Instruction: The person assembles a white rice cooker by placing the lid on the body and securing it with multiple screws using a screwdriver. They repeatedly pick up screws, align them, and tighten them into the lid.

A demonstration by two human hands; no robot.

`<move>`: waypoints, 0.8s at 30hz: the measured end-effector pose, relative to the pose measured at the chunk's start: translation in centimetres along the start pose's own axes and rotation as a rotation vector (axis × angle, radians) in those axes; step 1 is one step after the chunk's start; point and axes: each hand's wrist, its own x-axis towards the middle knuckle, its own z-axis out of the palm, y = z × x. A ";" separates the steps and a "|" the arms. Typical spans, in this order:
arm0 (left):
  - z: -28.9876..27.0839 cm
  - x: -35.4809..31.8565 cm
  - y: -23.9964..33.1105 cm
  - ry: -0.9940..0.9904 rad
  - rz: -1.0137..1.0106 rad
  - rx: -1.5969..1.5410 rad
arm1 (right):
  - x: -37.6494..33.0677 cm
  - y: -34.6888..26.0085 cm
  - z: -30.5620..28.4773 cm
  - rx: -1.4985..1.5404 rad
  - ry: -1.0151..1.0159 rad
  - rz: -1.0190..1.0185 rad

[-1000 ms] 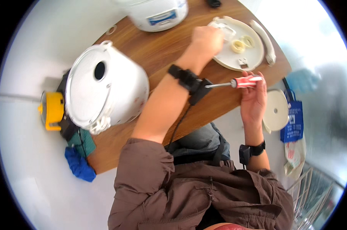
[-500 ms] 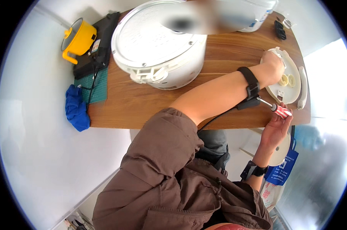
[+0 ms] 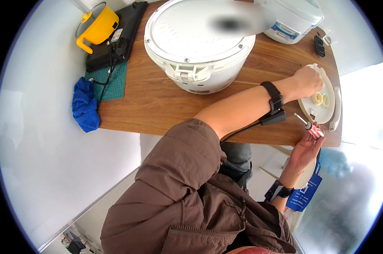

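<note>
My left arm reaches across the table, and my left hand (image 3: pixel 308 80) is curled over the far end of a white oval tray-like cover (image 3: pixel 322 109). Its fingertips are hidden from view, so what it grips cannot be made out. My right hand (image 3: pixel 305 151), palm up just off the table's front edge, holds a screwdriver (image 3: pixel 314 131) by its red and white handle. The metal shaft points up and left, touching nothing. On the cover lie two cream rings (image 3: pixel 321 99) and a small white piece (image 3: pixel 313 113). A curved white strip (image 3: pixel 336 109) rests along its right side.
A large white lidded cooker (image 3: pixel 208 63) stands mid-table, partly blurred. Behind it is a clear tub (image 3: pixel 291 25); a black object (image 3: pixel 319 45) lies farther right. At left are a yellow pot (image 3: pixel 99 27), black hotplate (image 3: pixel 128 34), green mat (image 3: pixel 115 84) and blue cloth (image 3: pixel 85 106).
The view has shifted, so the tabletop things sit farther right. The screwdriver's tip has come away from beside my left wrist's strap. Both hands keep nearly the same pose.
</note>
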 end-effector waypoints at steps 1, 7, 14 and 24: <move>0.1 -0.3 0.1 0.061 -0.001 -0.073 | 0.0 0.0 0.0 -0.002 -0.003 0.002; 0.3 -2.3 0.5 0.332 0.007 -0.393 | -0.2 -0.2 0.0 -0.016 -0.017 -0.006; 1.1 -2.9 0.0 0.593 0.012 -0.555 | 0.3 -0.2 -1.2 0.040 -0.035 0.028; -5.5 -7.3 0.5 0.584 -0.351 -2.200 | 0.0 -2.0 7.4 0.037 0.002 -0.186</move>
